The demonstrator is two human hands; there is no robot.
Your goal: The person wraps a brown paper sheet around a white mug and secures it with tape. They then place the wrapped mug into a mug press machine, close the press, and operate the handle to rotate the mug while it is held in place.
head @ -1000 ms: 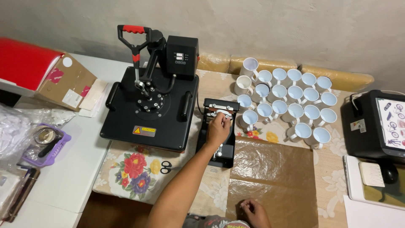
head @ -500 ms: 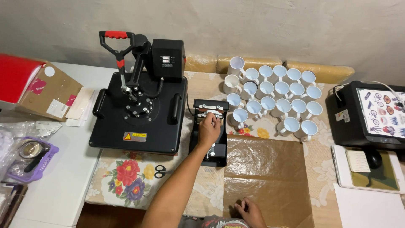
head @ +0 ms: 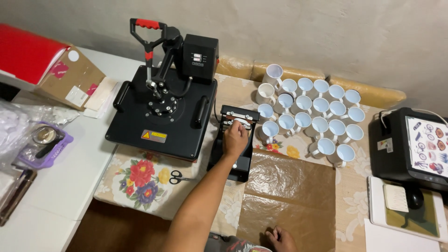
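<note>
Left hand is closed over the white mug seated in the small black mug-press attachment, fingers curled around the mug's top; the mug itself is almost wholly hidden beneath the palm. By the look of it, the step in hand is seating or adjusting the mug in its clamp, and the next move calls for a steady grip so the mug sits straight in the cradle. Right hand rests low at the frame's edge, loosely curled on the brown baking-paper sheet, holding nothing. Just left of the attachment stands the large black flat heat press with its red-gripped lever. To the right, a cluster of white mugs with pale blue interiors stands close by.
</note>
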